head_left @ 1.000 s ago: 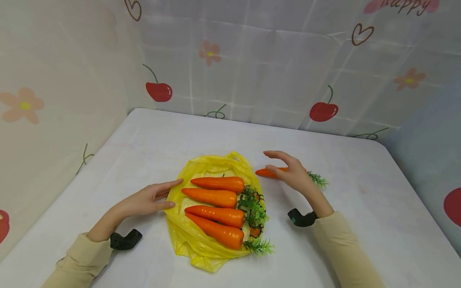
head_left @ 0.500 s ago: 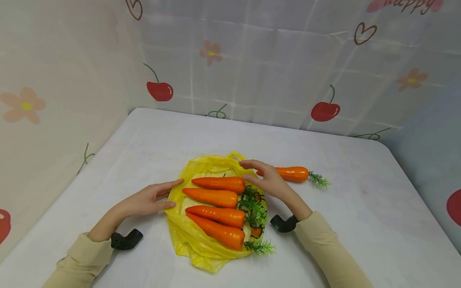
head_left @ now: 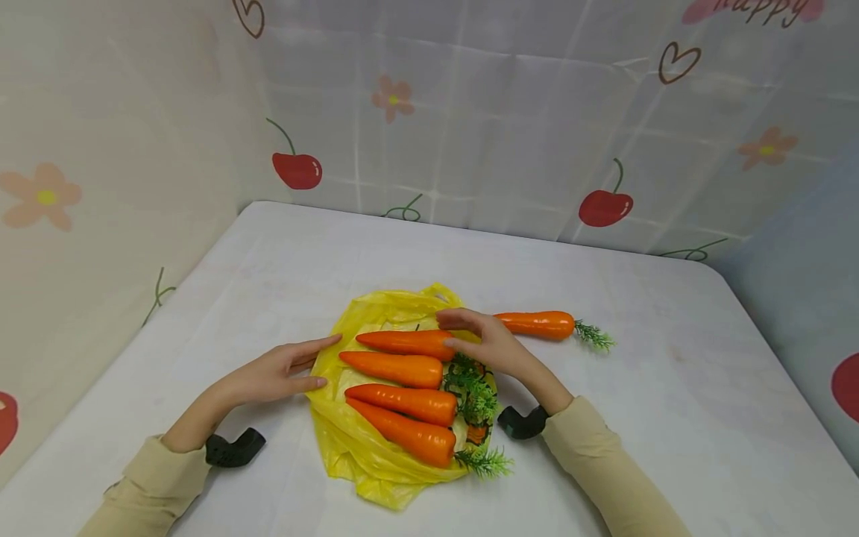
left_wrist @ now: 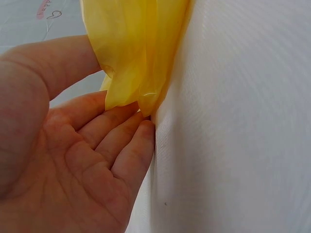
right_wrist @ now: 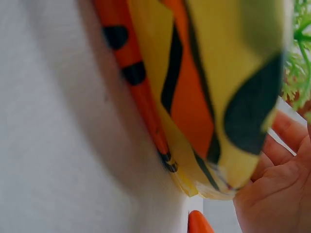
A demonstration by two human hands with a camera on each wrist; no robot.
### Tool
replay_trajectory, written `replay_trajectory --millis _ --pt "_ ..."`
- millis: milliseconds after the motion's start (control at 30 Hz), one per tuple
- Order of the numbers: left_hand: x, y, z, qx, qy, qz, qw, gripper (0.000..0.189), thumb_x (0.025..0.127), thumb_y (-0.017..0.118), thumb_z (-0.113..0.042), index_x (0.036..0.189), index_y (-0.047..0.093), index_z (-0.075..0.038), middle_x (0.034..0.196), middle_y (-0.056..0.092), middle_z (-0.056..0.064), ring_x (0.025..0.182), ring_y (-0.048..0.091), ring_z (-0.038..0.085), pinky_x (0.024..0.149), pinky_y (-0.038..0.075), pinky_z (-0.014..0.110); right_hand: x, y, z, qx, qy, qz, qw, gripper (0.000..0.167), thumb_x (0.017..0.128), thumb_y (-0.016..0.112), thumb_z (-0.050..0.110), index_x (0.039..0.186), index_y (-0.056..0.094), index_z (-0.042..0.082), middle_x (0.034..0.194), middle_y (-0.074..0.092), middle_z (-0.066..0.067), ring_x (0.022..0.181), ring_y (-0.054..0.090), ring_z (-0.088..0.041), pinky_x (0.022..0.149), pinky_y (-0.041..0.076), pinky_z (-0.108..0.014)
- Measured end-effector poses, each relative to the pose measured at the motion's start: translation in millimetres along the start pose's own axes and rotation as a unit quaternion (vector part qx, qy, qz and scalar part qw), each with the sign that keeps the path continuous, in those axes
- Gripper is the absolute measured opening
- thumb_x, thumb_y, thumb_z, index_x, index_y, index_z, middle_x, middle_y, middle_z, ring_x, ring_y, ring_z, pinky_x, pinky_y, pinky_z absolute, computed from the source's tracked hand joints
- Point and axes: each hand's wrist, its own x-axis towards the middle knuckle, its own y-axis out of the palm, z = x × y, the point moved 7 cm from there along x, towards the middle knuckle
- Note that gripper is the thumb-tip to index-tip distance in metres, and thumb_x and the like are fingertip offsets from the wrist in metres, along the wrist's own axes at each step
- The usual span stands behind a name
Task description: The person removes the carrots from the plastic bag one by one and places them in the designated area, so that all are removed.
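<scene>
In the head view, a yellow plastic bag [head_left: 376, 477] lies on the table with several orange carrots [head_left: 396, 369] on it, their green tops pointing right. My left hand [head_left: 275, 371] touches the bag's left edge with fairly straight fingers. In the left wrist view, yellow plastic [left_wrist: 141, 53] covers the thumb tip and some fingertips of that hand. My right hand [head_left: 493, 344] is at the bag's upper right edge, its thumb over the thick end of the farthest carrot on the bag. The right wrist view shows its fingers partly behind the bag's printed side [right_wrist: 223, 73].
One more carrot [head_left: 540, 325] lies on the white tabletop [head_left: 671, 388], just beyond my right hand. Printed curtains [head_left: 470, 134] stand at the back and sides of the table. A black wrist device [head_left: 235, 447] sits on each wrist.
My right hand has moved left and slightly nearer, from over the loose carrot to the bag's upper right edge. The left hand, the bag and the carrots have stayed put.
</scene>
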Motion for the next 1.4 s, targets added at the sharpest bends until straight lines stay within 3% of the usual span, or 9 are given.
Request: replay_trajectory --millis 300,533,867,1000,1233,1400 --pt "0.3 0.2 1.2 -0.002 0.008 0.0 1.0 0.066 0.092 0.062 -0.018 0.144 0.028 0.005 0.145 0.028 0.025 0.13 0.031 0.036 0.1 0.034 0.041 0.8 6 -3 -0.018 0.003 0.018 0.9997 0.053 0.09 0.066 0.022 0.135 0.048 0.002 0.133 0.05 -0.011 0.122 0.046 -0.021 0.099 0.04 -0.034" --pt "0.0 0.2 -1.4 0.001 0.012 0.0 0.9999 0.065 0.092 0.062 -0.017 0.143 0.028 0.006 0.145 0.028 0.026 0.13 0.032 0.037 0.1 0.035 0.042 1.1 10 -5 -0.042 0.0 0.021 0.9989 0.052 0.088 0.067 0.023 0.134 0.05 0.004 0.129 0.053 -0.009 0.116 0.051 -0.019 0.095 0.043 -0.031" --pt "-0.4 -0.2 -3.6 0.005 0.006 0.001 1.0 0.066 0.092 0.062 -0.017 0.144 0.028 0.006 0.145 0.028 0.026 0.129 0.032 0.037 0.1 0.035 0.042 -0.5 11 -5 -0.056 0.024 0.027 0.9978 0.054 0.087 0.068 0.013 0.135 0.047 0.001 0.129 0.052 -0.014 0.111 0.054 -0.025 0.09 0.047 -0.038" --pt "-0.4 -0.2 -3.7 0.007 0.007 0.001 1.0 0.066 0.092 0.062 -0.017 0.143 0.028 0.006 0.145 0.028 0.026 0.129 0.032 0.037 0.1 0.035 0.042 -1.9 11 11 -0.052 0.025 0.03 0.9979 0.051 0.088 0.066 0.006 0.134 0.047 -0.005 0.128 0.052 -0.02 0.111 0.054 -0.03 0.09 0.047 -0.042" --pt "0.1 0.1 -2.6 0.0 0.004 0.001 1.0 0.066 0.092 0.062 -0.017 0.144 0.028 0.006 0.145 0.028 0.026 0.13 0.032 0.037 0.1 0.035 0.041 -0.5 9 -1 -0.055 0.015 0.023 0.9981 0.053 0.088 0.068 0.02 0.135 0.05 0.005 0.13 0.052 -0.011 0.113 0.053 -0.022 0.092 0.046 -0.034" --pt "-0.1 -0.1 -2.9 0.002 0.005 0.0 1.0 0.066 0.092 0.062 -0.017 0.144 0.028 0.005 0.145 0.029 0.026 0.129 0.033 0.036 0.1 0.035 0.041 -1.3 5 0 -0.074 0.012 0.014 0.9971 0.053 0.087 0.069 0.024 0.134 0.052 0.006 0.129 0.053 -0.009 0.116 0.05 -0.022 0.094 0.044 -0.037"
